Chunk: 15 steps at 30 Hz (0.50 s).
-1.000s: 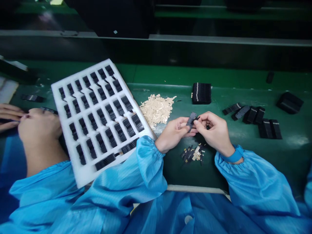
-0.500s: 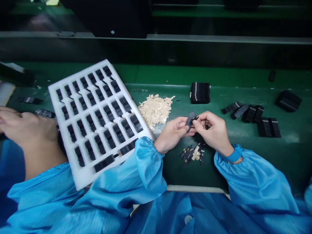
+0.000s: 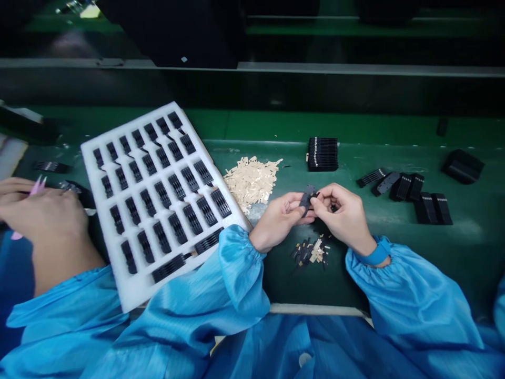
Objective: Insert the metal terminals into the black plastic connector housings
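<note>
My left hand [image 3: 277, 218] is closed on a small flat dark grey plastic plate [image 3: 306, 198], held tilted between thumb and fingers above the bench. Pinched at the plate's right edge, my right hand [image 3: 342, 210] grips a small black piece [image 3: 314, 195]; whether it is loose or part of the plate I cannot tell. Below both hands lies a little heap of black and beige scraps [image 3: 311, 251]. Thin beige pieces form a larger pile [image 3: 252, 179] beyond my left hand.
A white foam tray [image 3: 130, 297] filled with black parts stands tilted at left. Another person's hand [image 3: 51, 210] with pink tweezers [image 3: 37, 186] is beside it. A row of black parts [image 3: 323, 154], loose black stacks [image 3: 433, 208] and a black block [image 3: 462, 166] lie on the green bench.
My hands stay nearly in place on the plate, with only slight finger movement. The other person's hand has shifted, and pink tweezers now show in it. The view has tilted slightly.
</note>
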### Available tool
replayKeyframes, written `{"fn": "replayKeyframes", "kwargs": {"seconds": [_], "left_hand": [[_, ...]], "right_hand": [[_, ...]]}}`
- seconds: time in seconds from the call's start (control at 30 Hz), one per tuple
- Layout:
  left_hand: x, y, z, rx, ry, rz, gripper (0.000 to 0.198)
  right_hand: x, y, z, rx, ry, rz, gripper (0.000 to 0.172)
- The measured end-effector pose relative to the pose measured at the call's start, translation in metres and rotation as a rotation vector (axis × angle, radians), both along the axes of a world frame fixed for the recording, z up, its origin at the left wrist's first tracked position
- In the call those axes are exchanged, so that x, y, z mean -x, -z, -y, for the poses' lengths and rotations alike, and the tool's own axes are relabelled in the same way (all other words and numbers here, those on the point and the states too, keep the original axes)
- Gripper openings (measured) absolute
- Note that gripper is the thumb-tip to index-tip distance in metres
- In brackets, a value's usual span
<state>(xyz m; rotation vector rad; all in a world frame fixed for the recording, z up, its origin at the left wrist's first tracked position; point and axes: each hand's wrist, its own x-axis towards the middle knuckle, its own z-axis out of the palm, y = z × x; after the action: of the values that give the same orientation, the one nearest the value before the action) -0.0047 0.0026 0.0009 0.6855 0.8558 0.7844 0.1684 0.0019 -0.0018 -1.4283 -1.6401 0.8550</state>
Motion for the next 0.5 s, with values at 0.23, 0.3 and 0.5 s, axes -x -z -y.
{"fn": "replayKeyframes", "kwargs": {"seconds": [0.23,0.3,0.5], "left_hand": [[-0.0012,-0.0042,-0.0002,-0.018,0.004,-0.026,0.023],[-0.0008,-0.0040,0.0001,-0.032,0.009,-0.021,0.023],[-0.0021,-0.0029,0.0026,-0.104,-0.006,-0.039,0.025]], "right_hand": [[0.0009,-0.0004,-0.0004,-0.017,0.007,0.012,0.010],[0.0017,-0.0017,-0.0002,-0.038,0.014,0.028,0.010],[0.0061,-0.0088,0.0025,-0.136,0.002,0.090,0.012]]}}
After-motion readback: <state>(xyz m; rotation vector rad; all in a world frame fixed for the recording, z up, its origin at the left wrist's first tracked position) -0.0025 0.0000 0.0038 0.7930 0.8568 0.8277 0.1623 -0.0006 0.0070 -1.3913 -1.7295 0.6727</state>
